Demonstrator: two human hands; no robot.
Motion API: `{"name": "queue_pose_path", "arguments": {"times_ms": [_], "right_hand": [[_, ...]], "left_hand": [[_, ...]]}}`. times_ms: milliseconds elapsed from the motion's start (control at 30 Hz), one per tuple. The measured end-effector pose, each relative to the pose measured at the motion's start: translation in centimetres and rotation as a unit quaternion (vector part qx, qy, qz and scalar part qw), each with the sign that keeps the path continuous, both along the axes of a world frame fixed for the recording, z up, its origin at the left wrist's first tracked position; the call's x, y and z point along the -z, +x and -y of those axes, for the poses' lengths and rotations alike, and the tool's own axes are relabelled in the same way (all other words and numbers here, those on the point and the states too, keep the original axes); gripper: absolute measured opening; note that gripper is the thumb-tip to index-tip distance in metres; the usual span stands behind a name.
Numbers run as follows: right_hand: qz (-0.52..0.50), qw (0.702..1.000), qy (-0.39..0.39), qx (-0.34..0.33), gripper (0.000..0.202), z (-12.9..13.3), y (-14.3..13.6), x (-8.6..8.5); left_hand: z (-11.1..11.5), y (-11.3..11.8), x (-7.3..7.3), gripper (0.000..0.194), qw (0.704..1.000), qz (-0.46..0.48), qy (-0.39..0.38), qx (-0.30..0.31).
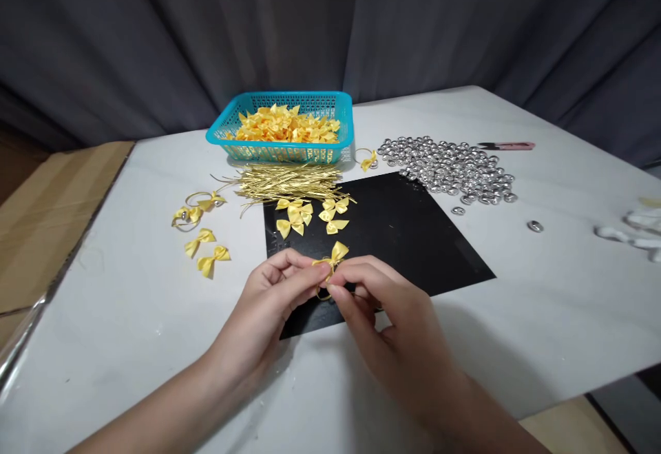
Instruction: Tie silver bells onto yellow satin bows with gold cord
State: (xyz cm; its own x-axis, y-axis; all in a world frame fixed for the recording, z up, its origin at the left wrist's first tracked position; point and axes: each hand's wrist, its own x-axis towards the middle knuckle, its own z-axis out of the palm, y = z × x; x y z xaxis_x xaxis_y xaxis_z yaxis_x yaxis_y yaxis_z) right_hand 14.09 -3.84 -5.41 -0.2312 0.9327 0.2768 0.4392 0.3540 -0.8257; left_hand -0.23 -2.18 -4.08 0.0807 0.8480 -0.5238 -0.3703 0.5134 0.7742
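Above the black mat [413,240], my left hand [281,285] pinches a yellow ribbon bow [338,253] between thumb and forefinger. The fingertips of my right hand [385,295] are closed on a thin gold cord [323,294] that loops just below the bow. My fingers hide the middle of the bow and part of the cord. Several loose yellow bows [295,218] lie on the mat beyond my hands. Behind them is a pile of gold cord lengths [289,182].
A blue basket [279,145] full of yellow bows stands at the back. Silver beads [449,164] are heaped at the right, near pink-handled thread snips [509,145]. Bows with cord loops [189,216] lie at the left. White objects [633,233] are at the right edge.
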Motion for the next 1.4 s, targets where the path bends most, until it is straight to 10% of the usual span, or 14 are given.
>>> {"name": "queue_pose_path", "arguments": {"times_ms": [433, 1400], "right_hand": [[0.07, 0.991, 0.053, -0.098, 0.011, 0.4, 1.7, -0.1], [0.076, 0.986, 0.064, -0.132, 0.017, 1.2, 1.5, 0.5]], "left_hand": [[-1.1, -0.9, -1.2, 0.02, 0.988, -0.095, -0.007, 0.119], [-0.4, -0.7, -1.1, 0.035, 0.996, -0.055, 0.014, 0.071]]}}
